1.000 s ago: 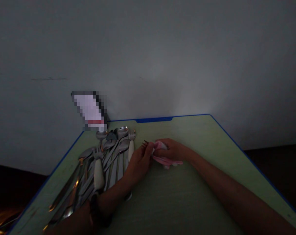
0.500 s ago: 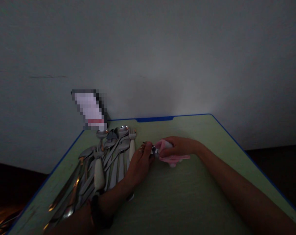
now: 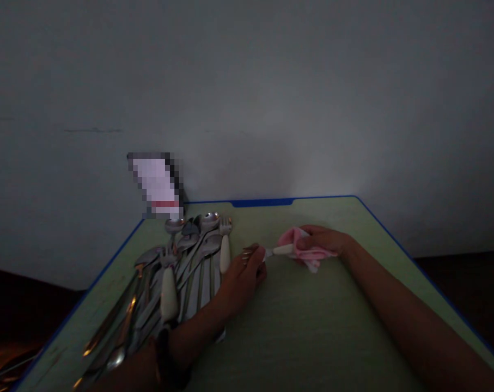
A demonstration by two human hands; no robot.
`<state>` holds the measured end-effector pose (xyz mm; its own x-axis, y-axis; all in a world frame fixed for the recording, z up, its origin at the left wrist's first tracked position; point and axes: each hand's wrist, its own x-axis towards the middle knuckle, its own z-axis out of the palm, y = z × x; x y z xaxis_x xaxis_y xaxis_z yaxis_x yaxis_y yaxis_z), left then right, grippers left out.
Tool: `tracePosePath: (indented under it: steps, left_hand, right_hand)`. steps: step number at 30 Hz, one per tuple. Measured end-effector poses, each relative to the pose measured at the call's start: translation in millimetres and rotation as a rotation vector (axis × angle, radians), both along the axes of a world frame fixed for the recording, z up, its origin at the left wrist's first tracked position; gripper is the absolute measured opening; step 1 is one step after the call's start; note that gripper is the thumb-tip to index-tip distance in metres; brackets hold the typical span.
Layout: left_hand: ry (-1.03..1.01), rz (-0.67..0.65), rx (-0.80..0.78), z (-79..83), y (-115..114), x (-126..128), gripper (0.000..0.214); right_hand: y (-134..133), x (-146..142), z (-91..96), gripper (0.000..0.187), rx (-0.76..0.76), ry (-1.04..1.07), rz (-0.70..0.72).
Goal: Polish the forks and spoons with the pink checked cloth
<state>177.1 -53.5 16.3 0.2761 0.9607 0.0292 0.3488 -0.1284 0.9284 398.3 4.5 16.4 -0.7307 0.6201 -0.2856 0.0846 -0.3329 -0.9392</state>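
My left hand (image 3: 244,275) is closed on the tined end of a fork (image 3: 271,251) whose pale handle points right. My right hand (image 3: 326,240) is wrapped around a pink cloth (image 3: 302,247) that covers the far part of that handle. Both hands rest low over a green table (image 3: 312,326) with a blue rim. Left of my left hand lies a pile of spoons and forks (image 3: 181,267), some with cream handles.
A blurred-out whitish object (image 3: 157,185) leans against the grey wall at the table's back left corner. The cutlery pile stretches along the table's left edge toward me. The floor to both sides is dark.
My right hand with the pink cloth has slid rightward along the fork's handle, baring more of the pale handle. My left hand kept its grip near the tines.
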Motion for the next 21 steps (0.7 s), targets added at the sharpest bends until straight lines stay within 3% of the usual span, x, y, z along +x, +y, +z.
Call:
tracePosePath:
  steps: [4,12,21]
  left_hand:
    - [0.013,-0.025,0.074,-0.8,0.6,-0.9,0.047]
    - [-0.036,0.001,0.061,-4.6,-1.3,-0.4,0.033]
    - [0.165,-0.105,0.097,-3.3,-7.6,-1.8,0.027]
  right_hand:
    - [2.0,1.6,-3.8,0.052,0.027,0.043,-0.020]
    - [5.3,0.8,-8.8,0.055,0.030,0.087,-0.039]
    - [1.9,-3.2,-0.6,0.044,0.025,-0.016,0.019]
